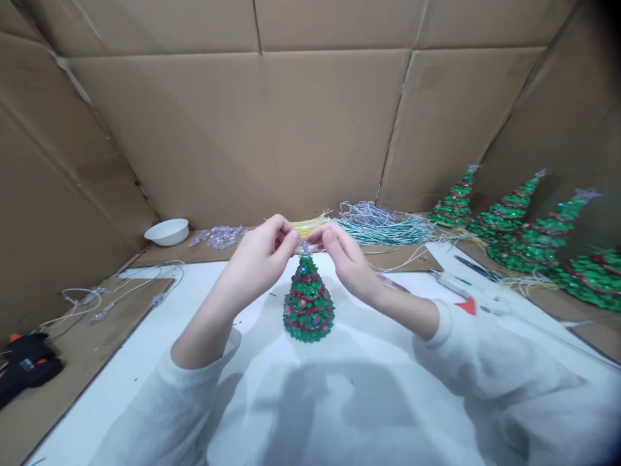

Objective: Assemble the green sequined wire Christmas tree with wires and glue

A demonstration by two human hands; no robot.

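Observation:
A small green Christmas tree (309, 304) with red garlands and round ornaments stands upright on the white table, in front of me. On its tip sits a clear star (305, 248). My left hand (266, 251) is closed at the star's left side, thumb and fingers pinched together. From the right, my right hand (343, 257) reaches the star with its fingers bent and close together. Whether the fingertips grip the star or only touch it is hard to make out, since they partly cover its points.
Several finished trees (514, 226) stand at the right. Teal wire bundles (388, 230) and clear pieces (220, 237) lie along the back, beside a white bowl (167, 232). A black glue gun (29, 366) lies at the left. A white glue gun (453, 283) rests near my right sleeve.

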